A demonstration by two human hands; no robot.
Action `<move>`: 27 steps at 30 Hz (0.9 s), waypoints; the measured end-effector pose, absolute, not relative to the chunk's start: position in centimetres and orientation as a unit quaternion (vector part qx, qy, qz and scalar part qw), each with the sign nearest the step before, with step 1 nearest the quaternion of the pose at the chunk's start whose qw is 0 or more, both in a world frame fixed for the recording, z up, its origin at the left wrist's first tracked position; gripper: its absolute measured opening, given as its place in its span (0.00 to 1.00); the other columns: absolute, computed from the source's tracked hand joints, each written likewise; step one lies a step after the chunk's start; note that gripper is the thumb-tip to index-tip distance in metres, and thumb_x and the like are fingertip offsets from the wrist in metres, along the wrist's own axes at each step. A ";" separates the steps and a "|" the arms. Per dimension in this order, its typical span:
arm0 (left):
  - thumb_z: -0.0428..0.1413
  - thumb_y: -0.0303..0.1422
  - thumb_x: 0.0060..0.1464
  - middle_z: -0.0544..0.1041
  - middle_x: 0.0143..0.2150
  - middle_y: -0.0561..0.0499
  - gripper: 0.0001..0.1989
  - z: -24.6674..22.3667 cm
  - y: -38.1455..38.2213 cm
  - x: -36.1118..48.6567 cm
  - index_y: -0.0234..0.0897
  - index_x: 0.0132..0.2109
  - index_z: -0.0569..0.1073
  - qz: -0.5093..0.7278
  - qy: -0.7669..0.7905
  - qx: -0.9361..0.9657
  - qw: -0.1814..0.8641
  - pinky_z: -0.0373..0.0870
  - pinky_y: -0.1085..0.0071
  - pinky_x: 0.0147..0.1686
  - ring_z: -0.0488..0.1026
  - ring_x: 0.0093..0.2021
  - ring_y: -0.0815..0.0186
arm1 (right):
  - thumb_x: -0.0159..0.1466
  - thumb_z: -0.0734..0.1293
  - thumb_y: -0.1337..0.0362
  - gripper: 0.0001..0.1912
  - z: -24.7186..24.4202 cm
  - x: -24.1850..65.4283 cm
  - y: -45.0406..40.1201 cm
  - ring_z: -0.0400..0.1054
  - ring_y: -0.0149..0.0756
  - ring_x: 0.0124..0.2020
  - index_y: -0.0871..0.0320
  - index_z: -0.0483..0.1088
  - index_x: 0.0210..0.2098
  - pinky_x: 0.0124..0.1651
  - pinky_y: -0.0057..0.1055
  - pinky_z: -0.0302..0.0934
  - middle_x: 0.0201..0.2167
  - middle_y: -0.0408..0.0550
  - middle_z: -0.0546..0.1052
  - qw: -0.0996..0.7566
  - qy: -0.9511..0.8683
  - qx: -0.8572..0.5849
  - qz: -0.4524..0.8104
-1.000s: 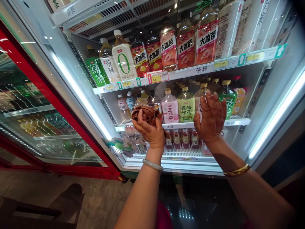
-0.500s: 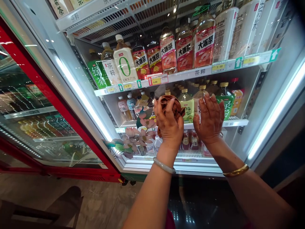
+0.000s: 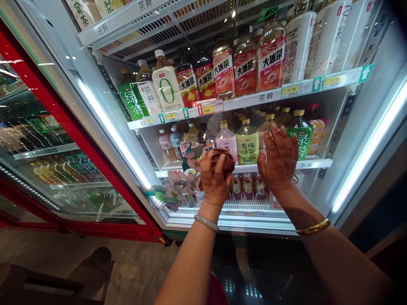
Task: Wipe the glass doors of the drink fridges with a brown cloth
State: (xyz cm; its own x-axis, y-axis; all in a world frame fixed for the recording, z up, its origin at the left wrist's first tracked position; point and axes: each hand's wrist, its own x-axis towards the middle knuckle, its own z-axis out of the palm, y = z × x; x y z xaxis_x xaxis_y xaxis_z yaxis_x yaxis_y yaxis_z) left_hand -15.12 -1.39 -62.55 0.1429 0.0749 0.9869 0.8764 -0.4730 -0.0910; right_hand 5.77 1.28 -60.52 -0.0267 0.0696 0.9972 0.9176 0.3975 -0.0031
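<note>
My left hand (image 3: 214, 180) grips a crumpled brown cloth (image 3: 225, 160), pressed at the glass door of a lit drinks cooler. Part of the cloth bulges out past my fingers; the rest is hidden under the palm. To its right, my right hand (image 3: 280, 159) lies flat with its fingers up at the glass, holding nothing. Behind the glass, between my hands, stand a pink-labelled bottle (image 3: 227, 139) and a light green bottle (image 3: 247, 143). Pink flower decals (image 3: 182, 182) are just left of my left hand.
Iced tea bottles (image 3: 246, 70) line the shelf above (image 3: 266, 97). A red-framed cooler door (image 3: 95, 163) is at the left. Dark furniture (image 3: 47, 281) stands on the floor at the lower left.
My left hand has moved down and slightly left with the brown cloth, uncovering the pink-labelled bottle. My right hand has stayed nearly where it was.
</note>
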 end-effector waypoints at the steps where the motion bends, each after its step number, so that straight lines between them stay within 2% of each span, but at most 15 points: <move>1: 0.63 0.29 0.55 0.60 0.71 0.34 0.36 -61.8 -1.2 -15.9 0.40 0.69 0.62 -0.572 -0.390 -0.625 0.361 0.52 0.43 0.74 0.53 0.76 0.46 | 0.70 0.62 0.65 0.38 -60.5 5.8 1.3 0.51 0.47 0.76 0.51 0.47 0.76 0.76 0.58 0.46 0.73 0.53 0.62 0.568 -0.613 -0.403 -0.373; 6: 0.61 0.32 0.55 0.55 0.73 0.32 0.38 -60.5 -0.9 -16.8 0.36 0.71 0.59 -0.664 -0.520 -0.450 0.294 0.51 0.45 0.74 0.51 0.76 0.47 | 0.69 0.62 0.65 0.39 -60.5 5.8 1.2 0.50 0.46 0.77 0.51 0.45 0.77 0.76 0.57 0.46 0.73 0.52 0.62 0.564 -0.614 -0.409 -0.370; 11: 0.61 0.29 0.56 0.59 0.72 0.32 0.33 -63.8 -1.8 -13.6 0.37 0.67 0.64 -0.586 -0.422 -0.603 0.338 0.56 0.44 0.72 0.52 0.76 0.44 | 0.70 0.60 0.64 0.39 -60.6 5.8 1.3 0.49 0.48 0.77 0.49 0.43 0.77 0.76 0.60 0.44 0.74 0.51 0.60 0.560 -0.619 -0.420 -0.355; 14: 0.61 0.28 0.57 0.66 0.68 0.38 0.29 -66.1 -2.2 -12.2 0.41 0.65 0.68 -0.524 -0.334 -0.700 0.353 0.59 0.47 0.72 0.52 0.77 0.47 | 0.70 0.61 0.64 0.38 -60.6 5.8 1.5 0.48 0.45 0.77 0.50 0.45 0.77 0.77 0.57 0.43 0.74 0.51 0.61 0.570 -0.616 -0.405 -0.362; 16: 0.61 0.28 0.58 0.70 0.66 0.41 0.27 -66.5 -2.1 -12.4 0.45 0.63 0.70 -0.491 -0.293 -0.734 0.367 0.61 0.51 0.71 0.55 0.76 0.51 | 0.70 0.61 0.64 0.38 -60.6 5.8 1.5 0.48 0.45 0.77 0.50 0.46 0.76 0.77 0.55 0.42 0.74 0.52 0.61 0.573 -0.615 -0.401 -0.364; 18: 0.62 0.29 0.58 0.70 0.66 0.42 0.28 -65.7 -2.0 -13.5 0.46 0.64 0.69 -0.476 -0.291 -0.740 0.375 0.60 0.51 0.71 0.56 0.76 0.51 | 0.70 0.61 0.64 0.39 -60.6 5.9 1.5 0.48 0.45 0.77 0.50 0.46 0.76 0.77 0.56 0.42 0.74 0.52 0.61 0.569 -0.615 -0.407 -0.363; 23: 0.64 0.34 0.53 0.59 0.73 0.33 0.37 -61.9 -1.8 -17.1 0.38 0.68 0.64 -0.550 -0.448 -0.618 0.338 0.43 0.40 0.75 0.50 0.77 0.43 | 0.69 0.61 0.64 0.38 -60.6 5.9 1.4 0.49 0.47 0.77 0.51 0.47 0.76 0.77 0.57 0.43 0.74 0.52 0.61 0.558 -0.615 -0.419 -0.366; 25: 0.62 0.36 0.54 0.55 0.74 0.30 0.38 -61.2 -1.8 -17.3 0.35 0.70 0.61 -0.582 -0.505 -0.557 0.310 0.45 0.41 0.75 0.50 0.77 0.44 | 0.69 0.61 0.64 0.38 -60.7 5.9 1.4 0.50 0.48 0.76 0.51 0.47 0.76 0.76 0.59 0.43 0.74 0.53 0.61 0.561 -0.619 -0.420 -0.354; 27: 0.61 0.34 0.56 0.54 0.74 0.30 0.37 -61.5 -2.0 -16.6 0.35 0.70 0.59 -0.597 -0.521 -0.536 0.293 0.52 0.44 0.73 0.51 0.77 0.45 | 0.69 0.60 0.64 0.37 -60.7 5.9 1.4 0.50 0.48 0.76 0.51 0.48 0.76 0.76 0.60 0.42 0.74 0.53 0.60 0.566 -0.623 -0.421 -0.339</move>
